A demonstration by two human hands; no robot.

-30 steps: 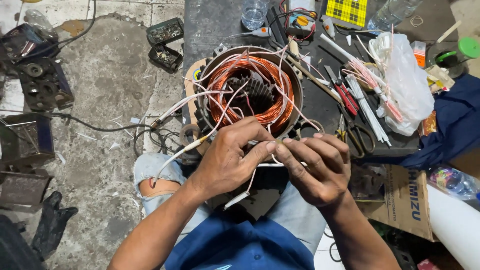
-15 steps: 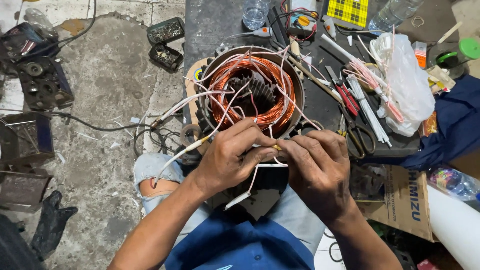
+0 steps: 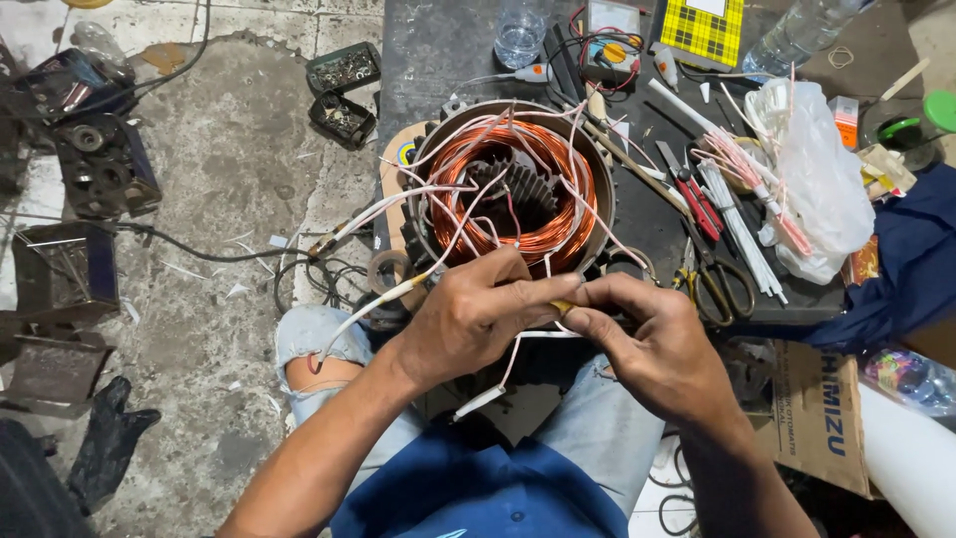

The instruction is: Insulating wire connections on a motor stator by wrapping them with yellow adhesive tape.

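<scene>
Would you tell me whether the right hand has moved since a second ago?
Yes. The right hand has drawn slightly nearer the stator, meeting the left hand.

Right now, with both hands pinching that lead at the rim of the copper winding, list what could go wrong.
1. The left hand and right hand grip one thin wire between fingertips; a hard pull could strain it where it leaves the copper winding.
2. Many loose white leads cross the stator; the wrong one could get snagged.
3. Scissors and red-handled pliers lie close to the right hand, possibly catching a sleeve or wire.
</scene>
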